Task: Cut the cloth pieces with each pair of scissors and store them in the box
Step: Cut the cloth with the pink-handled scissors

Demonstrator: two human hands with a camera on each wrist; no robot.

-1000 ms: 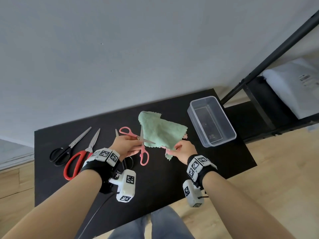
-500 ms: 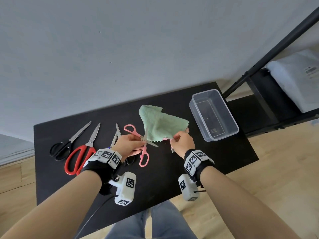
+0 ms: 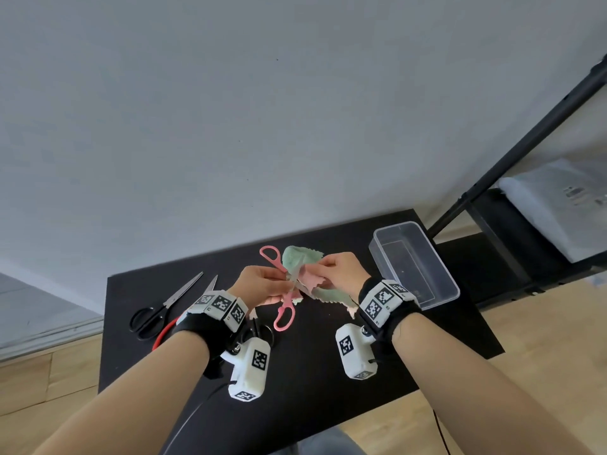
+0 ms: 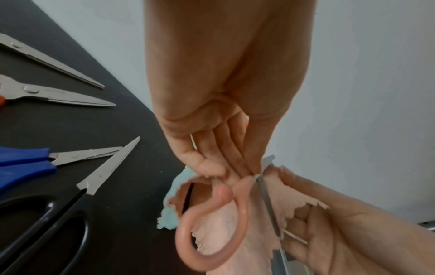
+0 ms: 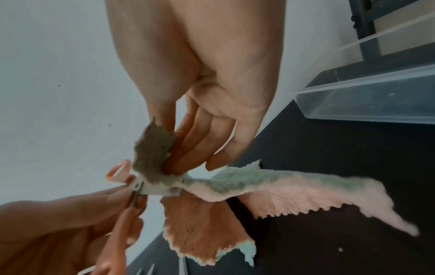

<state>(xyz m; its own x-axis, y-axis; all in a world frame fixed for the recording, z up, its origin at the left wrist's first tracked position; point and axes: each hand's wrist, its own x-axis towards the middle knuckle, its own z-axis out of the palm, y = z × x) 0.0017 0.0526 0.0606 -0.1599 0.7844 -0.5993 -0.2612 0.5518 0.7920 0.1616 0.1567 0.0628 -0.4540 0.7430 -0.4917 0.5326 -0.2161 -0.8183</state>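
Compared with a moment ago, the pink plastic-handled scissors (image 3: 283, 292) have tipped from nearly flat to steep, one ring above the left hand (image 3: 259, 284) and one below it, and their steel blades now run into the cloth; this looks like a cut in progress, with nothing stored yet.

To the left of the left hand lie long black-handled steel scissors (image 3: 164, 305) and red-handled scissors (image 3: 164, 333), untouched; nearer the wrist are blue-handled scissors (image 4: 28, 160) and another black-handled pair (image 4: 47, 214); the left hand's fingers curl round the pink scissors near the pivot.

Just right of it, the right hand (image 3: 341, 270) pinches the two-sided fleece cloth, mint green on one face and pink on the other (image 3: 297, 259), holding it up against the blades; a pinked flap hangs below.

Right of that hand, apart from it, stands the clear rectangular plastic box (image 3: 450, 292), apparently empty.

All rests on a matte black table (image 3: 312, 395); behind is a plain pale wall (image 3: 262, 110); a black metal rack (image 3: 525, 149) stands far right; wood flooring (image 3: 42, 379) lies below.
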